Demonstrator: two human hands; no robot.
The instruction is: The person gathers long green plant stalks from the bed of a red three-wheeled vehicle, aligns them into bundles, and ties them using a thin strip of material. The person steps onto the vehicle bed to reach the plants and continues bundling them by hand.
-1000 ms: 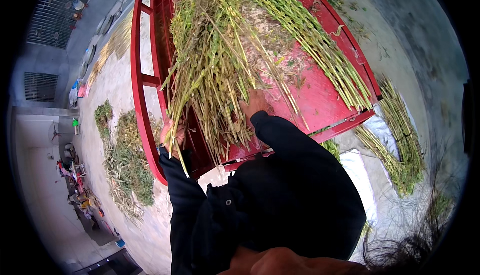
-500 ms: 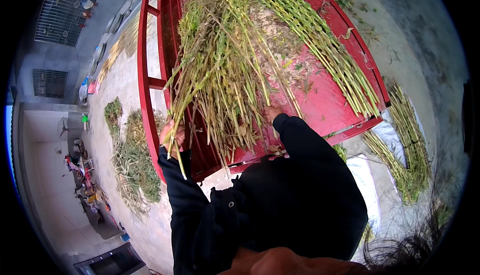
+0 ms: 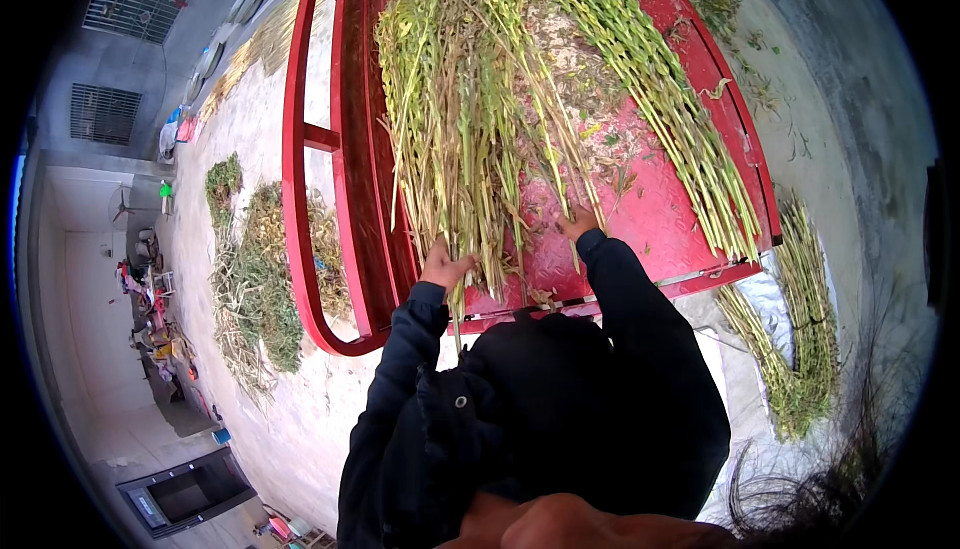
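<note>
A loose bundle of long cut plant stalks (image 3: 445,149), green-yellow with leaves and pods, lies lengthwise along the left side of a red metal cart bed (image 3: 665,224). At its near end my left hand (image 3: 446,267) is closed round some stalk ends, one poking out below the fist. My right hand (image 3: 579,223) grips the ends of a few thinner stalks (image 3: 552,134) at the bundle's right side. Its fingertips are partly hidden. Across a littered strip of bed lies a neater bundle of green stalks (image 3: 690,134), apart from both hands.
A red side rail (image 3: 297,149) borders the bed on the left. Piles of plants (image 3: 262,279) lie on the concrete beyond it. Tied stalks (image 3: 815,319) rest on white sheeting at the right. Leaf scraps (image 3: 605,139) litter the bed.
My left hand has swung inward to the right, bringing its stalks off the rail side and into line with the bundle. My right hand has shifted slightly right, still at the thin stalks.
</note>
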